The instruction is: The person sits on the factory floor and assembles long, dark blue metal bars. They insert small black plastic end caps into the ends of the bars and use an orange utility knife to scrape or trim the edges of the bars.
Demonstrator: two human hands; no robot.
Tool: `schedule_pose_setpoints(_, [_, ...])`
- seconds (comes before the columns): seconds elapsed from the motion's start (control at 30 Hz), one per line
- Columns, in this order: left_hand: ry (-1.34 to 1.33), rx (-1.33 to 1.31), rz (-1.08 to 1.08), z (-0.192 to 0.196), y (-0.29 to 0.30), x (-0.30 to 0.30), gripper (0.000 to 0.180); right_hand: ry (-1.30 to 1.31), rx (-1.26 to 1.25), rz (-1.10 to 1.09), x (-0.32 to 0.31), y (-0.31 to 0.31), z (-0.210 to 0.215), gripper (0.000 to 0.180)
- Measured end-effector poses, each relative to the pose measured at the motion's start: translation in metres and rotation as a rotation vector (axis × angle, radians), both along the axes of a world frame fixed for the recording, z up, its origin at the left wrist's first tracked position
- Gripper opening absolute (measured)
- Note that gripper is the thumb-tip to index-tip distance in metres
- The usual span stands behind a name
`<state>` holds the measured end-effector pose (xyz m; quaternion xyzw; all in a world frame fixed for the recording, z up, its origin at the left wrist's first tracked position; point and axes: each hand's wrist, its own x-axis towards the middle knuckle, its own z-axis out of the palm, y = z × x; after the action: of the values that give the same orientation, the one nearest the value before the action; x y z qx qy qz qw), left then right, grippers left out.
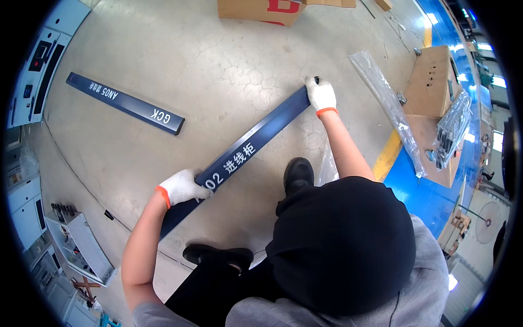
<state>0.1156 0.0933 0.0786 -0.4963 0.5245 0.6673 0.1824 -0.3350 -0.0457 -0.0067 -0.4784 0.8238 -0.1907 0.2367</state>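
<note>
We look down on a smooth grey concrete floor (218, 60), finely cracked in places, inside a workshop. Over it, in front of us, slants a long, flat, dark-blue panel with white lettering (239, 157), its far end toward the right. Our left hand (184, 188), in a white knitted glove with an orange cuff, grips it near the lower end, thumb across the face. Our right hand (321, 94), gloved alike, is closed around the far end. To the left, well apart, a shorter dark-blue panel with white lettering (125, 103) lies on the floor. Below the held panel we see two black shoes (298, 173) and a rounded black cap (343, 245). Rightward lies a long clear plastic sleeve (384, 98), near a brown cardboard box (427, 82); beyond the yellow stripe (388, 155) is glossy blue flooring (414, 191). Pale metal cabinets (50, 71) line the left.
</note>
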Motion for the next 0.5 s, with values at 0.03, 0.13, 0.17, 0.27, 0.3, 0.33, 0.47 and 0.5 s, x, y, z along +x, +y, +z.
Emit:
schedule_pose_setpoints(0.03, [-0.141,-0.199,-0.026,0.005,0.006,-0.002,0.073,0.018,-0.032,-0.043,-0.009,-0.002,-0.005,0.061])
schedule_pose_setpoints(0.13, [-0.447,-0.683,-0.085,0.034,0.024,-0.028,0.081,-0.037,-0.076,-0.098,-0.026,0.000,-0.012,0.062])
schedule_pose_setpoints(0.17, [-0.466,-0.785,-0.097,0.034,0.026,-0.036,0.081,-0.015,-0.145,-0.117,-0.035,0.002,-0.019,0.065])
schedule_pose_setpoints(0.27, [-0.475,-0.963,-0.148,0.031,0.032,-0.038,0.079,0.017,-0.060,-0.078,-0.048,0.002,-0.028,0.067])
schedule_pose_setpoints(0.3, [-0.472,-0.950,-0.162,0.034,0.032,-0.039,0.081,0.018,-0.030,-0.074,-0.050,0.002,-0.028,0.067])
schedule_pose_setpoints(0.33, [-0.469,-0.938,-0.175,0.036,0.031,-0.040,0.084,0.019,0.000,-0.070,-0.051,0.001,-0.029,0.067])
schedule_pose_setpoints(0.47, [-0.609,-1.138,-0.180,0.051,0.027,-0.025,0.074,-0.157,0.153,-0.018,-0.030,-0.009,-0.013,0.068])
schedule_pose_setpoints(0.5, [-0.656,-1.244,-0.196,0.058,0.021,-0.022,0.073,-0.122,0.115,0.020,-0.027,-0.010,-0.018,0.071])
